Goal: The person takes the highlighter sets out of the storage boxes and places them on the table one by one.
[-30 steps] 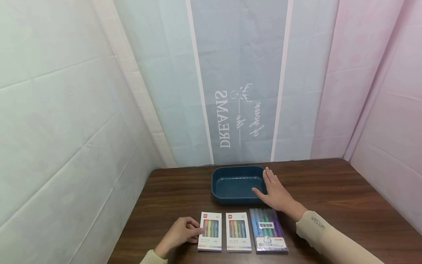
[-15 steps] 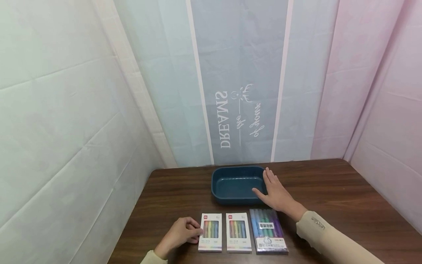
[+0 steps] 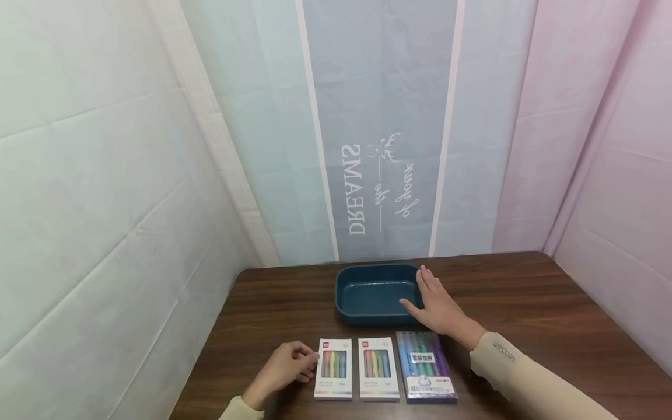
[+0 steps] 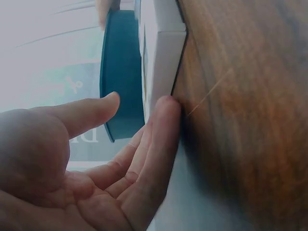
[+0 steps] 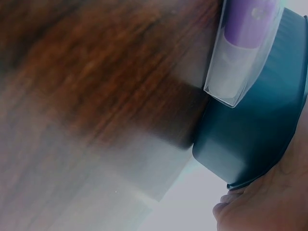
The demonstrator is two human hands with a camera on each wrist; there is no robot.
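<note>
Two white boxes of coloured sticks, a left box (image 3: 333, 382) and a middle box (image 3: 379, 382), lie side by side on the table. To their right lies a clear pack of pens (image 3: 427, 379) in blue, green and purple. My left hand (image 3: 287, 367) is at the left box's left side, its fingertips right at the edge. In the left wrist view the thumb stands apart from that white box (image 4: 161, 53). Behind the packs stands a dark blue rectangular tray (image 3: 378, 320). My right hand (image 3: 438, 306) rests with straight, spread fingers on the tray's right rim.
The brown wooden table (image 3: 525, 315) ends at a printed cloth backdrop (image 3: 388, 116). Pale cloth walls rise on both sides. The pen pack stands just in front of the tray, close to the right forearm.
My left hand has drawn slightly back from the left box, its thumb no longer overlapping the front as much. The right hand, tray and packs stay put; the head view shifts slightly.
</note>
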